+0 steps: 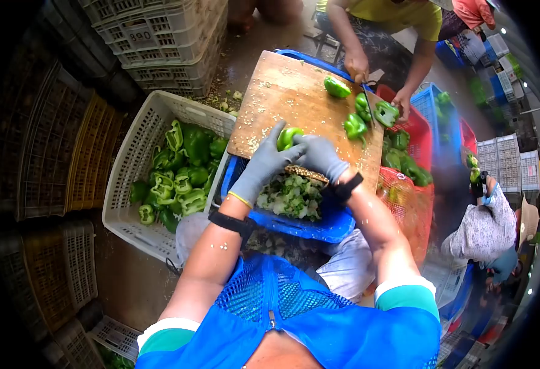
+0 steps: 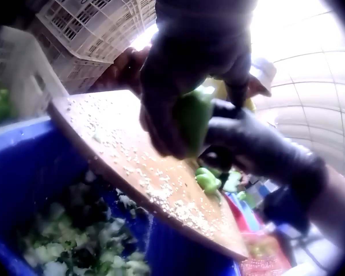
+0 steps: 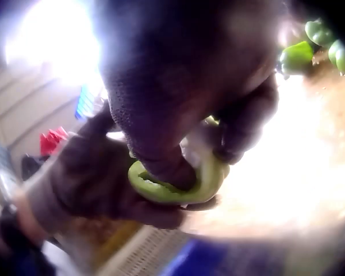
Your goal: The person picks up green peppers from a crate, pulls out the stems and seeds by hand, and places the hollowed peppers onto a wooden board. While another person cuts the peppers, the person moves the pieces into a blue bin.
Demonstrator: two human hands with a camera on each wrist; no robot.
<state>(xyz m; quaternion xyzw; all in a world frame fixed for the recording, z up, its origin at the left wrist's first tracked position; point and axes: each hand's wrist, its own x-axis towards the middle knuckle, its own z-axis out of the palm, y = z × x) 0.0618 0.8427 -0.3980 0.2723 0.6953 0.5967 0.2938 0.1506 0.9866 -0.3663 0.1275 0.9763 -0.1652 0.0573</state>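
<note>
Over the near edge of a wooden cutting board (image 1: 282,86), my gloved left hand (image 1: 262,161) grips a green bell pepper (image 1: 288,138). From the other side my gloved right hand (image 1: 320,155) holds the same pepper. In the right wrist view the hollow pepper's (image 3: 210,184) cut rim faces the camera, and digits of the right hand (image 3: 178,103) reach into the opening. What those digits touch inside is hidden. Pale seeds lie scattered on the board. Below its near edge, a blue tub (image 1: 334,229) holds pale green pepper scraps (image 1: 291,197).
A white basket (image 1: 205,112) of opened peppers stands left of the board, with stacked crates (image 1: 153,37) behind. Across the board another person's hand holds a knife (image 1: 368,104) beside several peppers (image 1: 336,87). A red basket (image 1: 427,138) with peppers stands at the right.
</note>
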